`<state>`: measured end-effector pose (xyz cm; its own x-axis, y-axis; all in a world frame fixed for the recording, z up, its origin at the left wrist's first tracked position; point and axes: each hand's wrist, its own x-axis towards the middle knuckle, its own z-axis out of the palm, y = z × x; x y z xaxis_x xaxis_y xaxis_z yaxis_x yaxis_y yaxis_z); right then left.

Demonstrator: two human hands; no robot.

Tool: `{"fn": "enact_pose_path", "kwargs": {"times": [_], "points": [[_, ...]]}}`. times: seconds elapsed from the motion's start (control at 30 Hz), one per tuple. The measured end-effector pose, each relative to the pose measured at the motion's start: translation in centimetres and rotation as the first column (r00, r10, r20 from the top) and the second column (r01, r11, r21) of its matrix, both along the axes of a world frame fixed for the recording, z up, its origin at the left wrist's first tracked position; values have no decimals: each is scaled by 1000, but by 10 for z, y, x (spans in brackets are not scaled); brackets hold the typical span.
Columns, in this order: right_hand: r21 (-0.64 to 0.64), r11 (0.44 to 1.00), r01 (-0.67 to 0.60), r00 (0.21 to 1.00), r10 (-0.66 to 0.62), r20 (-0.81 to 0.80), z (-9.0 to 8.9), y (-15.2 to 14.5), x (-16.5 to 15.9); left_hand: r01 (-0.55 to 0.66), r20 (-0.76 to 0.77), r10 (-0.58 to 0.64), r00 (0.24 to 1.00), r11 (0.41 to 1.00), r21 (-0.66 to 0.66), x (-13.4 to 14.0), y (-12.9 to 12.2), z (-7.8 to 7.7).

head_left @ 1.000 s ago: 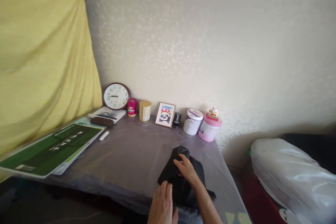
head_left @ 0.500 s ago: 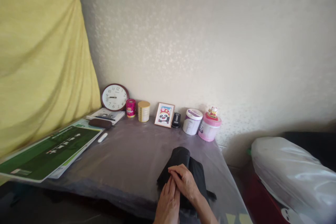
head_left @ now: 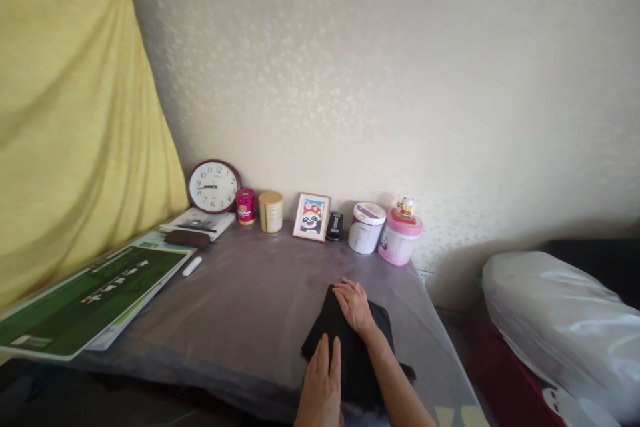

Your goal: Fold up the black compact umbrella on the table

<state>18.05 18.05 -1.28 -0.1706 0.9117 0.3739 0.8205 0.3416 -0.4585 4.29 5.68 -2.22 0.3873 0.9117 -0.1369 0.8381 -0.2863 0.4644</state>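
Hands [head_left: 355, 307] now parted over black cloth [head_left: 353, 363], grey table [head_left: 240, 307], pale wall [head_left: 360, 80].

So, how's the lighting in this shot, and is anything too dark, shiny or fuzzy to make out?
Head view: a soft shadow darkens the wall beside the white bag; head view: pale sheen on the table cover; head view: the black fabric under the right hand hides most folds; head view: fine print on the green sheet is unreadable.

The right hand [head_left: 354, 305] has left the left hand [head_left: 321, 380] and now lies on the black cloth's [head_left: 353, 360] far end. The raised fold there seems flatter, though the hand partly hides it.
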Motion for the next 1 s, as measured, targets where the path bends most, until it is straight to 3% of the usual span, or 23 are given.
{"fn": "enact_pose_path", "kwargs": {"times": [0.13, 0.27, 0.33, 0.4, 0.47, 0.57, 0.67, 0.77, 0.83, 0.9, 1.0], "points": [[54, 981, 187, 982, -185, -48, -2, 14, 11, -19, -44, 16, 999, 997, -74, 1, -3, 17], [135, 918, 374, 924, -356, -140, -15, -3, 15, -55, 45, 57, 997, 997, -47, -1, -4, 15], [196, 907, 373, 925, -348, -151, -29, -22, 14, -69, 93, 74, 993, 996, -57, -3, -4, 14], [224, 921, 319, 947, -317, -50, -45, -42, 18, -88, 129, 98, 987, 993, -85, -5, -4, 14], [206, 914, 351, 924, -373, 81, -54, -60, 31, -101, 175, 118, 978, 989, -104, -8, -3, 16], [157, 884, 440, 853, -466, 236, -51, -76, 55, -101, 255, 126, 959, 989, -111, -10, -3, 17], [193, 855, 481, 820, -517, 244, -38, -84, 56, -108, 278, 136, 951, 988, -113, -10, -3, 16], [263, 910, 319, 891, -383, 243, -36, -95, 35, -115, 241, 137, 961, 988, -104, -8, -4, 14], [235, 944, 232, 915, -293, 277, -41, -104, 25, -114, 215, 133, 967, 989, -97, -6, -4, 14], [194, 939, 284, 905, -329, 271, -46, -109, 29, -110, 200, 127, 971, 989, -97, -6, -5, 16], [135, 869, 475, 856, -492, 155, -44, -109, 53, -110, 181, 126, 975, 989, -95, -8, -7, 21]]}}
